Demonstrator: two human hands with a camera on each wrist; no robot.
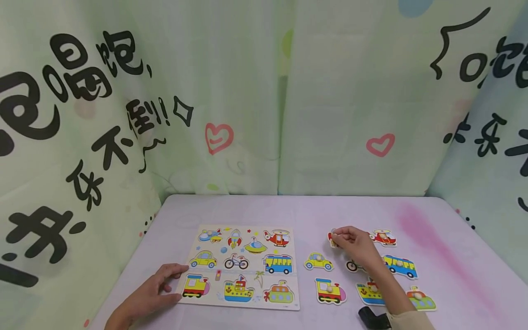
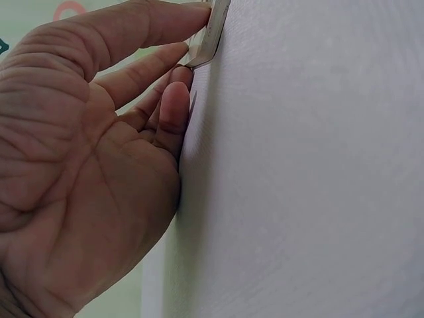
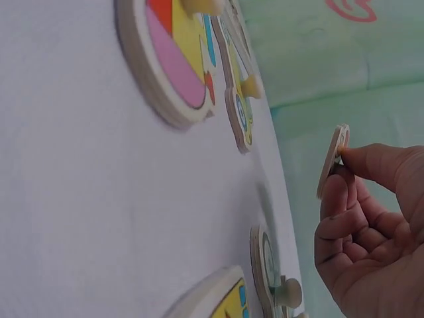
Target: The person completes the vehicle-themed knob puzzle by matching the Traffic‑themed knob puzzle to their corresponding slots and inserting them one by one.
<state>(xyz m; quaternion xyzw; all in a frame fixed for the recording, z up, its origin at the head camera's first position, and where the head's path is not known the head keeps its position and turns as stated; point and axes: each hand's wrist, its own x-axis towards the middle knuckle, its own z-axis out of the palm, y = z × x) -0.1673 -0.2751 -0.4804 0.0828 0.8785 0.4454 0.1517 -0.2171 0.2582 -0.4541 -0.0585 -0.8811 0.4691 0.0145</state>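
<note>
My left hand lies at the left side of a wooden puzzle board printed with vehicles. Its thumb and forefinger touch the board's left edge; the left wrist view shows the fingertips at the board's corner. Between the thumb and forefinger of my right hand is a small puzzle piece with red on it, pinched by its knob. The fingers cover most of its picture. In the right wrist view the piece is tilted nearly edge-on, against the curtain. Below this hand lies the bicycle piece, partly covered.
Around the right arm lie more knobbed pieces: a yellow car, train, helicopter, bus, ship and submarine. A black object sits by the right sleeve. Printed curtains hang behind the table.
</note>
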